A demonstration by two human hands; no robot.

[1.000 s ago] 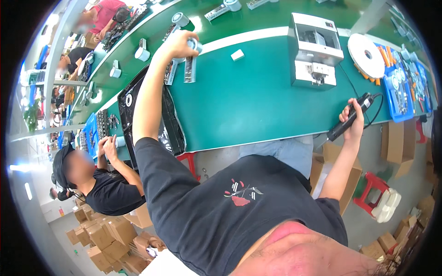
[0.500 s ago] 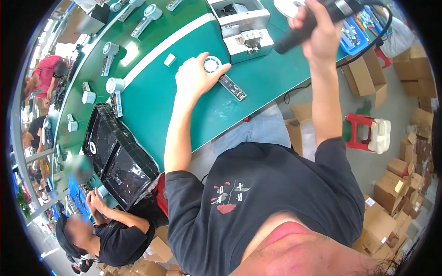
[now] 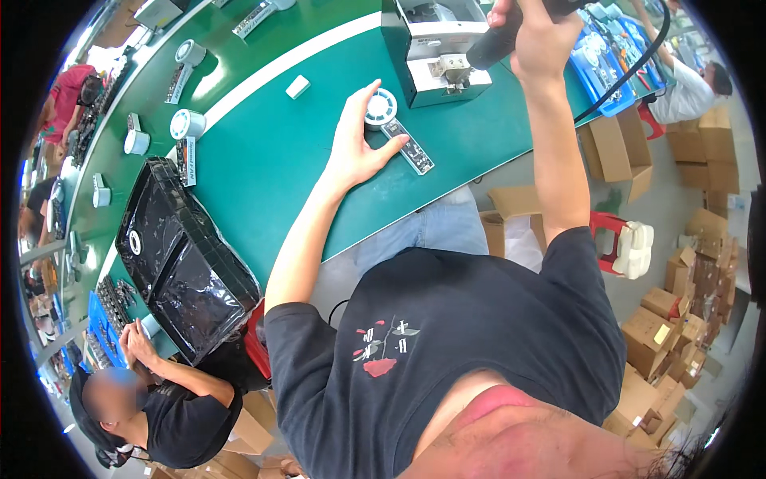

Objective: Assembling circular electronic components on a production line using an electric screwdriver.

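Observation:
My left hand (image 3: pixel 356 148) is spread over the green table, its fingers stretched beside the round white head of a small handheld fan (image 3: pixel 381 109). The thumb lies against the fan's flat, dark-patterned handle (image 3: pixel 411 149). My right hand (image 3: pixel 545 49) is raised at the top right, wrapped round a black cylindrical corded tool (image 3: pixel 492 48). That tool's blunt end points left, overlapping in view the right side of a grey-white bench machine (image 3: pixel 427 80) with a metal fixture at its front. The tool's rear runs past the top edge.
A small white block (image 3: pixel 298 86) lies left of the machine. Several similar fans (image 3: pixel 187 125) stand along the far green surface. A black plastic-wrapped tray (image 3: pixel 187 271) sits at left near a seated co-worker (image 3: pixel 175 407). Blue bins (image 3: pixel 598 68), a cable, cartons (image 3: pixel 626 148) and a red-white stool (image 3: pixel 626 243) are at right.
The whole view has shifted a little. My left fingers have spread wider around the fan's head. My right hand has carried the black tool toward the machine.

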